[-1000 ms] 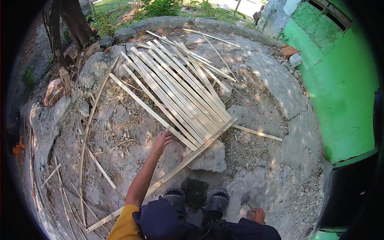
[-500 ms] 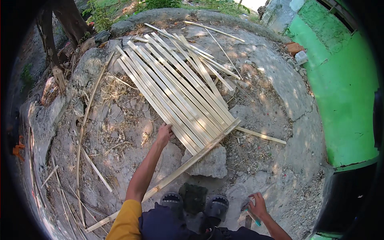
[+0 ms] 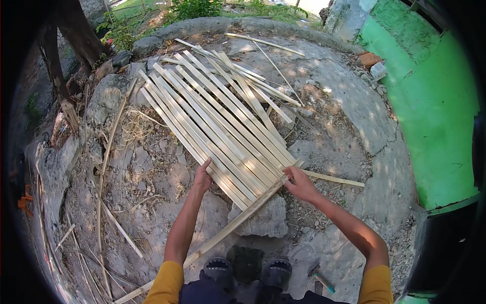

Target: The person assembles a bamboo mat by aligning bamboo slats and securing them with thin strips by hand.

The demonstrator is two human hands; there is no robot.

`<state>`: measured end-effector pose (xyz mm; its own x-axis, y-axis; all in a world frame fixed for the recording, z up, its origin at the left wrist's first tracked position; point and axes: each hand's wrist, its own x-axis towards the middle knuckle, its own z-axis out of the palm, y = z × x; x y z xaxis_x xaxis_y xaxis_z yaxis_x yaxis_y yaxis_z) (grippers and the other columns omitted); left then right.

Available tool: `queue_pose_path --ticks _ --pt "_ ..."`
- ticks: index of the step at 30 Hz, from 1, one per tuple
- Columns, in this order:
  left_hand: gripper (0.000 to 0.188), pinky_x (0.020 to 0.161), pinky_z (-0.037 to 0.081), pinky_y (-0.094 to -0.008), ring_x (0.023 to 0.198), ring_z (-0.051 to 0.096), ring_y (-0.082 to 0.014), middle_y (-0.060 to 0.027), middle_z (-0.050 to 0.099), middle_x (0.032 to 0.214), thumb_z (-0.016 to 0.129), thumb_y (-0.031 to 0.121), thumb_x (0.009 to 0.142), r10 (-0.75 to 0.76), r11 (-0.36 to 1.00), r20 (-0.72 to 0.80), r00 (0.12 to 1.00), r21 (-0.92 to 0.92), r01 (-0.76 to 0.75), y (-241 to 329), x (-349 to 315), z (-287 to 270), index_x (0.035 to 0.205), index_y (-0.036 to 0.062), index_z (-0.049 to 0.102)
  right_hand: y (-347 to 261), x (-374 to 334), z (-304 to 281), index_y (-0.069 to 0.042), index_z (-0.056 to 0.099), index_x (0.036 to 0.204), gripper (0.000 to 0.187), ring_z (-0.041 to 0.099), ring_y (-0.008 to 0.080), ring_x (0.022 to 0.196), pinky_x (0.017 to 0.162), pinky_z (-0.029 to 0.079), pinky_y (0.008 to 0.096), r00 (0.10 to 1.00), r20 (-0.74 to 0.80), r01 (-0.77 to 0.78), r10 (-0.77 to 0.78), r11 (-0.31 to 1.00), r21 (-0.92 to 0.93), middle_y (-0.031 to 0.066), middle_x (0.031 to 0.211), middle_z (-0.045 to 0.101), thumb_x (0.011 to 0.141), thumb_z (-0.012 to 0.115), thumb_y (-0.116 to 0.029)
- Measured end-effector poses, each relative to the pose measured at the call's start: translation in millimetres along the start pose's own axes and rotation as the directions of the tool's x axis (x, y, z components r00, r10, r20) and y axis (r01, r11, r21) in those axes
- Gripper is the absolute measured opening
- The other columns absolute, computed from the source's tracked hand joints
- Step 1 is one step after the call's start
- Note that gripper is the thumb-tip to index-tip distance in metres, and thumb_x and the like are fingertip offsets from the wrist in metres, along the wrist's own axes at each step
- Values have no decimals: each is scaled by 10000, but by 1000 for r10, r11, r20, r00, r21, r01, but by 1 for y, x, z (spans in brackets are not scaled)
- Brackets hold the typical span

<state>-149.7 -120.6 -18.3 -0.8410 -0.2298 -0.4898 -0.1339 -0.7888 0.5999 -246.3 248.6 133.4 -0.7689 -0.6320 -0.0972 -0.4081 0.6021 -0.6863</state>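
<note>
Pale bamboo slats (image 3: 230, 134) lie side by side in a slanting panel. Their near ends meet a long bamboo crosspiece (image 3: 223, 233), which runs from the lower left up to the panel's near right corner. My left hand (image 3: 203, 177) grips the outermost slat on the left edge, its thumb on top. At the upper right end of the crosspiece, my right hand (image 3: 300, 183) has its fingers curled over the corner where it meets the slats. A hammer (image 3: 322, 279) with a teal-ended handle lies on the ground to the right of my feet.
A flat stone block (image 3: 263, 217) sits under the panel's near end. Loose strips (image 3: 266, 45) lie beyond it, and long poles (image 3: 104, 175) stretch along the left. A green wall (image 3: 430, 116) stands at right, with tree trunks (image 3: 83, 33) at far left. The ground is cracked and rubble-strewn.
My right hand has left the hammer on the ground and moved up to the crosspiece's right end. My left hand stays at the panel's left edge, its thumb now raised over the slat.
</note>
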Motion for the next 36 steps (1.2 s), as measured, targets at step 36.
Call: queue_pose_path --ticks 36 --pt "442 978 549 -464 1133 651 -289 -144 649 1243 701 22 903 208 978 -69 976 12 -208 21 18 0 1313 6 539 77 227 75 12 630 1192 677 657 323 1095 950 499 400 878 -237 -403 415 910 101 206 1178 685 756 783 -483"
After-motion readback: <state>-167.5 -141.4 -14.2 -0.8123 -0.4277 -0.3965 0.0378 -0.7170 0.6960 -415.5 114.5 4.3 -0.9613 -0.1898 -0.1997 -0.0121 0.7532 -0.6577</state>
